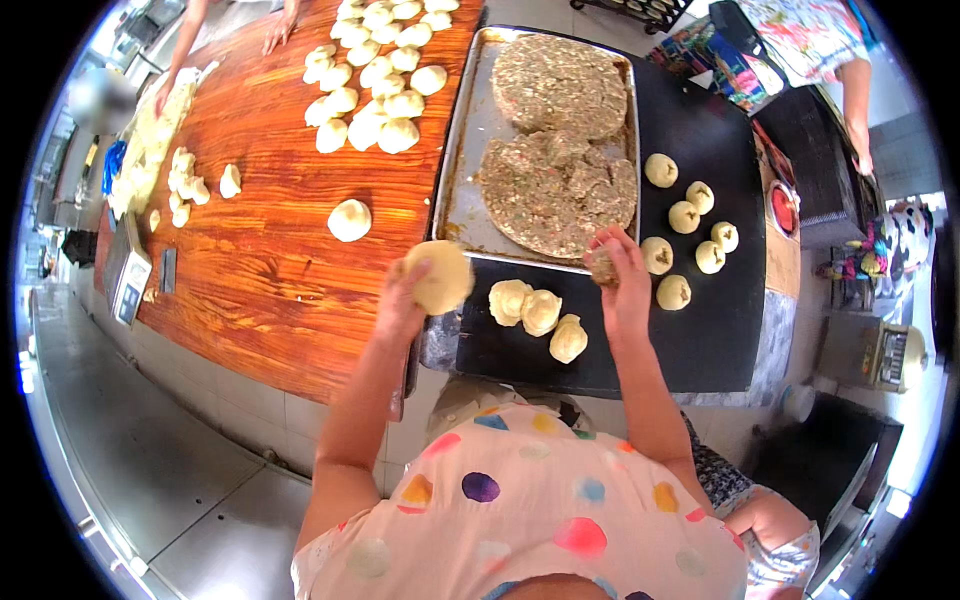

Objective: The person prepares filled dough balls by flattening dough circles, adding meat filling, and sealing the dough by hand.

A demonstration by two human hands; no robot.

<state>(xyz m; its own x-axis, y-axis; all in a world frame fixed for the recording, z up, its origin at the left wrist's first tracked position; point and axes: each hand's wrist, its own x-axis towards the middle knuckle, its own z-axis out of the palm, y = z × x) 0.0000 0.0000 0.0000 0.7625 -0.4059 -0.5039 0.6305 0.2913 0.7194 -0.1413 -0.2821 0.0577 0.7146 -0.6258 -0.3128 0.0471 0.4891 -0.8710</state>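
Note:
My left hand (400, 300) holds up a flattened round of pale dough (440, 276) over the near edge of the metal tray (462, 150). My right hand (622, 270) pinches a lump of brown minced filling (602, 266) just off the tray's near right corner. The tray carries two wide mounds of the same filling (560, 140). Three filled dough parcels (540, 312) lie on the black board (700, 330) between my hands. Several sealed buns (686, 216) sit further right on the board.
Many dough balls (372, 70) cover the far part of the orange wooden table (260, 220), with one apart (349, 219). Another person's hands (165, 90) work dough at the far left. A scale (130, 285) sits at the table's left edge. A person (850, 70) stands at the right.

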